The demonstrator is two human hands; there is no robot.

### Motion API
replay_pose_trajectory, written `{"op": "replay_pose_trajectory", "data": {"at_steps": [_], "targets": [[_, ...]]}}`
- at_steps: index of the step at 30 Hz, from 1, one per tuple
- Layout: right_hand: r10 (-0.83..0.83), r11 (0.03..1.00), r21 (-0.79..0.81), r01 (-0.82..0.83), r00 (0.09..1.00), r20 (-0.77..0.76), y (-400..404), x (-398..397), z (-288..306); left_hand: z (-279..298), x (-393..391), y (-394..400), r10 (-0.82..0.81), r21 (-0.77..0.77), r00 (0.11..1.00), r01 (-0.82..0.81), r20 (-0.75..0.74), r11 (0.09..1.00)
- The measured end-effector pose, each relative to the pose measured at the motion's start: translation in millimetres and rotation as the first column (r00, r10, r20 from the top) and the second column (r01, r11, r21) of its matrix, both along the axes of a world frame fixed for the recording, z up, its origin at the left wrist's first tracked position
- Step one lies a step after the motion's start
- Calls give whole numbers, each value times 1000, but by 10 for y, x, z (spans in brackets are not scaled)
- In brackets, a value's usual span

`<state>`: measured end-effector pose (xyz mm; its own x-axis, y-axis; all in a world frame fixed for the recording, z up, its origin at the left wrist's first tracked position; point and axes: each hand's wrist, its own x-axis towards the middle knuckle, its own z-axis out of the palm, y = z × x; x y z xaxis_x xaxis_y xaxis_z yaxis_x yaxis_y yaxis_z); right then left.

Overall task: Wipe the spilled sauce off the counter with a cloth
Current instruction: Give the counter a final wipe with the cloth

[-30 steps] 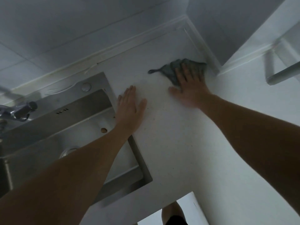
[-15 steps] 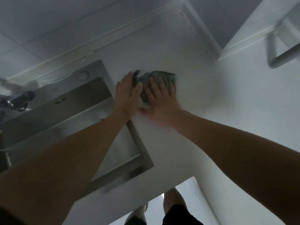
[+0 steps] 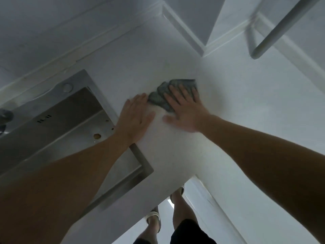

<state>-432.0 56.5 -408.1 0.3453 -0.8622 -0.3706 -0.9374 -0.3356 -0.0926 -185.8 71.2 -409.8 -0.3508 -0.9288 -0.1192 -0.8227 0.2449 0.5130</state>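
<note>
Two hands work the white counter point(image 3: 175, 155) in the head view. Right hand point(image 3: 186, 111) lies flat w/ fingers spread, pressing the dark cloth point(image 3: 159, 98) onto the counter, mid-surface, just right of the sink point(image 3: 73, 110). Left hand point(image 3: 135, 117) rests flat beside it, fingers together, tips just at the cloth's left edge, holding nothing. No sauce can be made out; too dim to tell. To wipe well: keep palm pressure even, overlap strokes, gather cloth inward so residue isn't smeared toward the sink rim
</note>
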Motion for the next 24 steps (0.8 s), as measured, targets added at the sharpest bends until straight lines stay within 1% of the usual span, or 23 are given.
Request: {"op": "replay_pose_trajectory", "data": {"at_steps": [2, 5, 7, 10, 12, 13, 16, 18, 20, 24], "targets": [[-135, 991, -14, 135, 991, -9, -384, -336, -14, -28, -15, 14, -10, -31, 998, 12, 55, 999], [-298, 955, 6, 298, 955, 5, -718, -739, -14, -16, -21, 39, -3, -33, 997, 6, 77, 999], [-365, 931, 11, 365, 931, 18, -717, -827, -30, 1, -30, 33, 1, -26, 997, 0, 72, 1000], [-411, 912, 13, 411, 911, 18, -511, -649, -50, 17, -21, 43, 13, -19, 999, -12, 50, 1000], [-382, 924, 28, 382, 924, 20, -293, -397, -24, 5, -16, 40, 9, -19, 999, -8, 42, 1000], [-342, 939, 31, 342, 939, 27, -162, -244, -11, -5, -11, 37, 8, -20, 999, -7, 36, 1000], [-185, 983, 17, 184, 981, 64, 274, 236, -10, -17, -7, 3, 20, -9, 1000, -19, 12, 1000], [-91, 996, 13, 91, 993, 73, 585, 452, -31, -1, 2, 12, 35, -3, 998, -35, -53, 999], [-26, 999, 20, 25, 996, 80, 818, 539, -37, 13, 15, 8, 43, 21, 995, -42, -94, 999], [43, 999, 24, -45, 995, 89, 1259, 541, -13, 13, 45, 39, -9, 54, 999, 11, -42, 998]]}}
